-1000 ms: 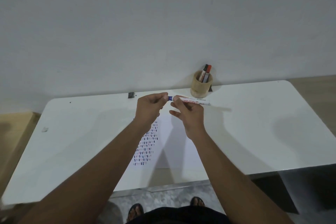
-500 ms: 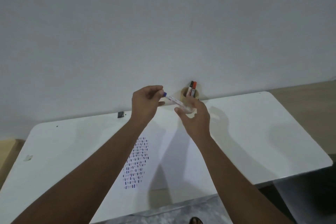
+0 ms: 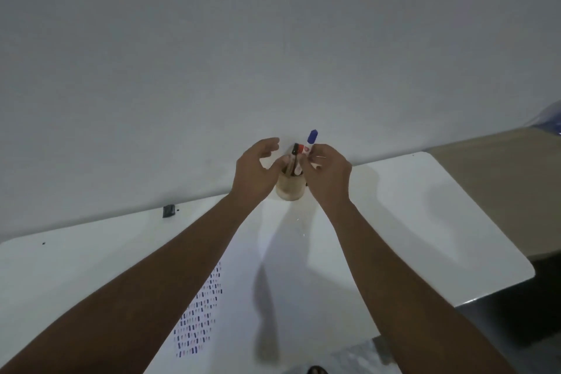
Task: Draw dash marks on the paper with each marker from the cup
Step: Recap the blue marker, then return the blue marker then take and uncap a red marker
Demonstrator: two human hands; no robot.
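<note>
A wooden cup (image 3: pixel 290 188) stands at the table's far edge against the wall, with a black-capped marker (image 3: pixel 294 150) and a red-capped marker (image 3: pixel 301 149) sticking out of it. My right hand (image 3: pixel 329 174) pinches a blue-capped marker (image 3: pixel 312 138) upright just above the cup's right side; its white body is mostly hidden by my fingers. My left hand (image 3: pixel 255 173) hovers at the cup's left side, fingers curled and apart, holding nothing. The paper (image 3: pixel 243 297) lies on the table between my forearms, with rows of blue, red and dark dashes (image 3: pixel 200 313) at its left.
The white table (image 3: pixel 425 222) has rounded corners and ends at the wall. A small dark object (image 3: pixel 169 210) lies near the far edge to the left. A foot (image 3: pixel 315 370) shows on the floor below the near edge.
Both hands moved forward to the cup. My left hand let go of the blue marker's cap end and opened. My right hand turned the capped marker upright over the cup.
</note>
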